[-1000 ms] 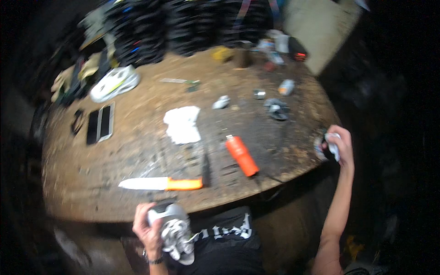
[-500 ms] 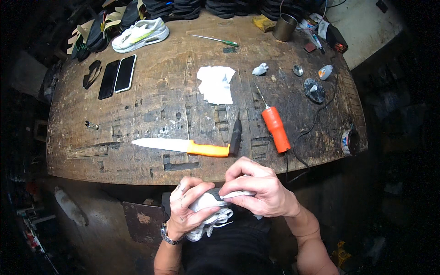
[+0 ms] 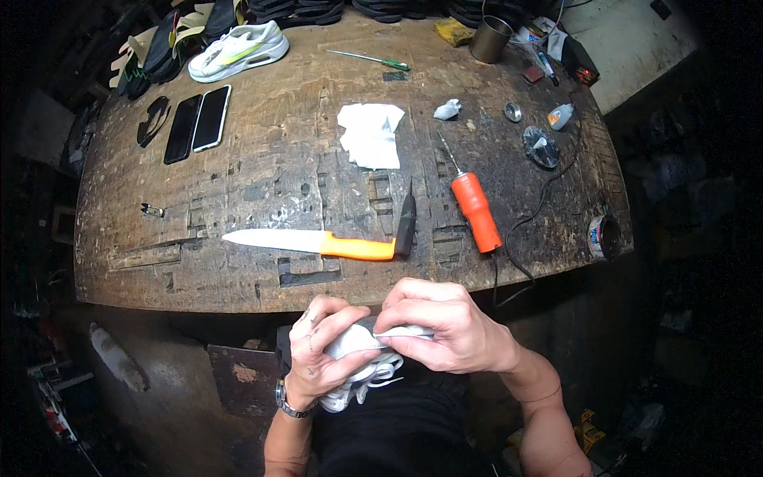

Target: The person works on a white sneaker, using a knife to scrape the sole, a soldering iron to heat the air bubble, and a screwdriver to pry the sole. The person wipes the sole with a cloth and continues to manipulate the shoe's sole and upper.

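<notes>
My left hand point(image 3: 326, 350) grips a white shoe point(image 3: 354, 342) with loose laces point(image 3: 373, 381), held low before me just off the table's front edge. My right hand point(image 3: 433, 326) pinches a thin white piece point(image 3: 401, 332) against the shoe, near a dark grey part; its exact kind is unclear. Just beyond my hands on the worn wooden table point(image 3: 207, 278) lie a knife point(image 3: 274, 240) with an orange handle point(image 3: 354, 246), a dark elongated tool point(image 3: 405, 226) and an orange corded power tool point(image 3: 473, 211).
Two phones point(image 3: 211, 118), a white sneaker point(image 3: 237, 52), white paper point(image 3: 369, 131), a screwdriver point(image 3: 393, 63), a metal cup point(image 3: 489, 40) and small containers point(image 3: 560, 117) lie farther back. An open can point(image 3: 604, 237) stands at the right front edge. Dark stacks point(image 3: 294, 9) line the back.
My right hand has left the can at the table's right edge and come to the shoe. My left hand with the shoe has moved right and slightly up, meeting it.
</notes>
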{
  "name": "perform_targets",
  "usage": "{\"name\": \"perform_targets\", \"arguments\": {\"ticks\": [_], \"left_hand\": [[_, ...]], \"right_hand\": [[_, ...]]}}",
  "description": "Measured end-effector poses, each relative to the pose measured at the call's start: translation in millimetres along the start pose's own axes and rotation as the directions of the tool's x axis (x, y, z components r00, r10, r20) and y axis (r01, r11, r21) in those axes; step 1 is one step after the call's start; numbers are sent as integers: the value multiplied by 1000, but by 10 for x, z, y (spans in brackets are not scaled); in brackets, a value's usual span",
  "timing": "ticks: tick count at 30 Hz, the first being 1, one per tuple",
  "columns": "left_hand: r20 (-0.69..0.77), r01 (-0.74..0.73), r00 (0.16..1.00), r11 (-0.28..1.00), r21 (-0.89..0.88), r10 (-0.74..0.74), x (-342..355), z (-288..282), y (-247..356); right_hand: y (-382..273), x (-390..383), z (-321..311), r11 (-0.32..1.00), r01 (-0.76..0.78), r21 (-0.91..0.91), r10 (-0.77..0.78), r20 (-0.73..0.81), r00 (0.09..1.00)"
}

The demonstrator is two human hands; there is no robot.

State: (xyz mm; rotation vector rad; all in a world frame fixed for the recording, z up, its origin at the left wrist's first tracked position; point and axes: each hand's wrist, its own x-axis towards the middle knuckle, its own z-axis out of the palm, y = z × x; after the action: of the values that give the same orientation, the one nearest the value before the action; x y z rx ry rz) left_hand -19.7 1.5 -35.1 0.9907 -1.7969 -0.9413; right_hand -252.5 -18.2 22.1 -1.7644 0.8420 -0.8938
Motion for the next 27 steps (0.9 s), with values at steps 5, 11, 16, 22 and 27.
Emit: {"name": "perform_targets", "arguments": {"ticks": [5,11,16,22,27], "left_hand": [[-7,15,1000,1000,9,-15,-6,-11,5],[-29,27,999,1000,3,-27,-21,-27,-4],[-25,-20,999,1000,6,21,-10,-48,-29],[-39,-30,999,1000,5,30,-9,-98,-25],[-37,-15,999,1000,-23,14,-37,-90,-3]], "right_hand": [[-21,29,0,1000,-5,6,5,27,1000],[-12,79,-12,1000,10,-1,-10,52,999],[12,116,34,999,46,-2,-46,59,997],[77,157,-28,997,-10,82,12,-28,1000],[105,154,26,988,43,147,-58,95,994]]}}
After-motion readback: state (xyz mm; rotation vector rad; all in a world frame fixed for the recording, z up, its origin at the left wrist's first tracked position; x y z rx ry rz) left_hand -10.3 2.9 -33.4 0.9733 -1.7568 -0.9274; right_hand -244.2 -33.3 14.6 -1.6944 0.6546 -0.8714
